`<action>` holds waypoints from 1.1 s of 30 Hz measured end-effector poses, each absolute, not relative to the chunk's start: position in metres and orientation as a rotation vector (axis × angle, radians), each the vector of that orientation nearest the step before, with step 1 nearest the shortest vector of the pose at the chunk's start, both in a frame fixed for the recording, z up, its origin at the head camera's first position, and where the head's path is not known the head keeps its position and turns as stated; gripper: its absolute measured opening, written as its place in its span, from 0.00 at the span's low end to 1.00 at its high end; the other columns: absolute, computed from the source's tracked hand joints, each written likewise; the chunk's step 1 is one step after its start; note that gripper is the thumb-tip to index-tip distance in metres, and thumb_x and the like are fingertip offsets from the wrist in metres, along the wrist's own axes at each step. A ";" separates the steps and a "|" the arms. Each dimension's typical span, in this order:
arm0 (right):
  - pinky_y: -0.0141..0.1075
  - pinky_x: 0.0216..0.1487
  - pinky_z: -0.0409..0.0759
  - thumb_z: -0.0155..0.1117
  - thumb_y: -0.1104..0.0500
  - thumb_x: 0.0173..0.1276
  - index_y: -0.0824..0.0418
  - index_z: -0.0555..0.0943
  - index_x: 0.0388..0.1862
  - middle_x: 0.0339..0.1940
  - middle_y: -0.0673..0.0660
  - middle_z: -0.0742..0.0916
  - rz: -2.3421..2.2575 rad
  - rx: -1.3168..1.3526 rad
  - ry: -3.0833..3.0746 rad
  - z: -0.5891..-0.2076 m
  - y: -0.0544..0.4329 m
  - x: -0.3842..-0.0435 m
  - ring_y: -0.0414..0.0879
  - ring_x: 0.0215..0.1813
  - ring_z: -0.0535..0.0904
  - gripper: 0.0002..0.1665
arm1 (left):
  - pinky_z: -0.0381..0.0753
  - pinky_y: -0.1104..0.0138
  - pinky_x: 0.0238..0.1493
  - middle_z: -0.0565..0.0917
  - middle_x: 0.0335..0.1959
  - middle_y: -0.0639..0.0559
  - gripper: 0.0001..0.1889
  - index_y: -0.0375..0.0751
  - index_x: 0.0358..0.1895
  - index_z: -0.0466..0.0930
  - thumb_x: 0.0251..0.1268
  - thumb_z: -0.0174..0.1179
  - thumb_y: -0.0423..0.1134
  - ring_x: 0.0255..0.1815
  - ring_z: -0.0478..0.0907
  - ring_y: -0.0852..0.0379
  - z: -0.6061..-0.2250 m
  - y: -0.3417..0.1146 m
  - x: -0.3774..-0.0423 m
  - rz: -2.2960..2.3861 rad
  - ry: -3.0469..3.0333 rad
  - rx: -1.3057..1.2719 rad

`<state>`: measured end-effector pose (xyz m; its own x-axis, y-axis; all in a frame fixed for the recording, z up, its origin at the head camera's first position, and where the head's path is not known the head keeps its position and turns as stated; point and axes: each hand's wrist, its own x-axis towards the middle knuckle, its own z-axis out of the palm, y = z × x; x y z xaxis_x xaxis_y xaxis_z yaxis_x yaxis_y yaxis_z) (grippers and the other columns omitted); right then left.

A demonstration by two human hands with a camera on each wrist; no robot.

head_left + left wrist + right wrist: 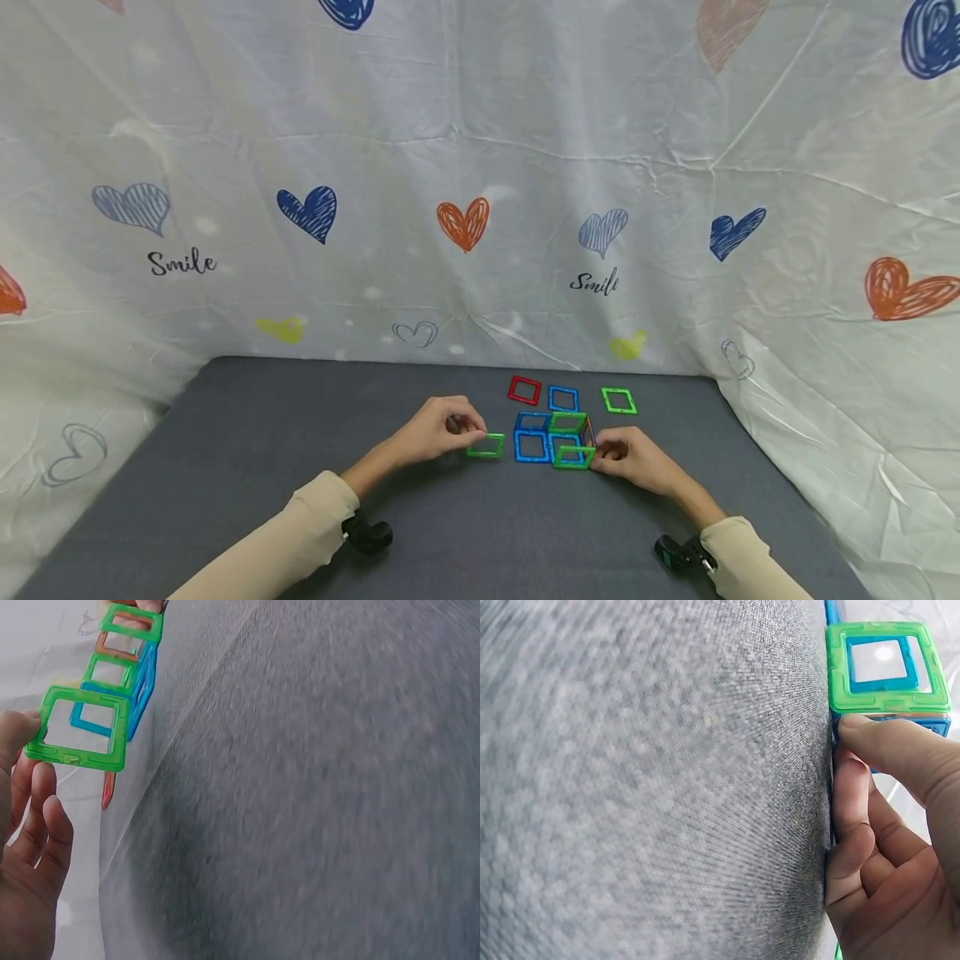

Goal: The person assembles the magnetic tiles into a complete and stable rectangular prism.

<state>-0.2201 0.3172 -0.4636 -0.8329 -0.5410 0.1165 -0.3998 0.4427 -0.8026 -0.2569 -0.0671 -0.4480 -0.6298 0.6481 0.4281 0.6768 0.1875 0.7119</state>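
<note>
In the head view my left hand (442,430) pinches a green square magnetic tile (485,456) by its edge. The left wrist view shows this held tile (75,757) between thumb and fingers, apart from the build. Right of it, blue tiles (532,461) lie joined, with a green tile (573,466) upright at the front and another green tile (567,415) behind. A reddish tile (590,435) stands on the right side. My right hand (633,457) is at that side, its thumb and curled fingers pinching the lower corner beside the front green tile (889,705).
Behind the build lie a loose red tile (524,402), a blue tile (563,388) and a green tile (619,412). Everything sits on a dark grey tabletop (465,533). A white cloth printed with hearts (390,275) hangs behind the table's far edge.
</note>
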 end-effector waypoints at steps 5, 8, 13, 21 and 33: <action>0.32 0.32 0.79 0.70 0.70 0.67 0.63 0.85 0.39 0.33 0.56 0.86 -1.353 -0.835 2.519 -0.462 0.316 -0.220 0.44 0.32 0.81 0.04 | 0.83 0.66 0.35 0.79 0.31 0.59 0.02 0.45 0.39 0.89 0.68 0.69 0.33 0.32 0.78 0.62 -0.454 -0.059 -0.258 -1.475 -2.406 -1.353; 0.32 0.32 0.79 0.70 0.70 0.67 0.64 0.85 0.39 0.33 0.56 0.86 -1.358 -0.844 2.514 -0.462 0.316 -0.219 0.44 0.32 0.81 0.04 | 0.82 0.67 0.35 0.79 0.31 0.59 0.02 0.44 0.39 0.89 0.68 0.68 0.33 0.32 0.78 0.62 -0.456 -0.055 -0.258 -1.485 -2.393 -1.360; 0.32 0.32 0.79 0.70 0.70 0.67 0.64 0.85 0.38 0.33 0.56 0.86 -1.362 -0.855 2.510 -0.462 0.316 -0.219 0.43 0.32 0.81 0.04 | 0.82 0.67 0.35 0.79 0.32 0.59 0.03 0.45 0.39 0.89 0.69 0.68 0.32 0.32 0.78 0.62 -0.461 -0.049 -0.259 -1.496 -2.385 -1.358; 0.32 0.32 0.79 0.70 0.70 0.68 0.64 0.85 0.38 0.33 0.56 0.86 -1.341 -0.876 2.533 -0.461 0.316 -0.218 0.45 0.31 0.81 0.03 | 0.82 0.67 0.33 0.79 0.31 0.57 0.02 0.43 0.39 0.89 0.69 0.68 0.33 0.31 0.77 0.62 -0.466 -0.037 -0.259 -1.525 -2.358 -1.371; 0.33 0.33 0.79 0.70 0.69 0.68 0.63 0.85 0.39 0.34 0.56 0.86 -1.324 -0.853 2.548 -0.459 0.316 -0.217 0.46 0.32 0.81 0.03 | 0.82 0.68 0.35 0.79 0.31 0.59 0.02 0.42 0.40 0.89 0.69 0.68 0.33 0.31 0.77 0.63 -0.464 -0.021 -0.257 -1.539 -2.377 -1.372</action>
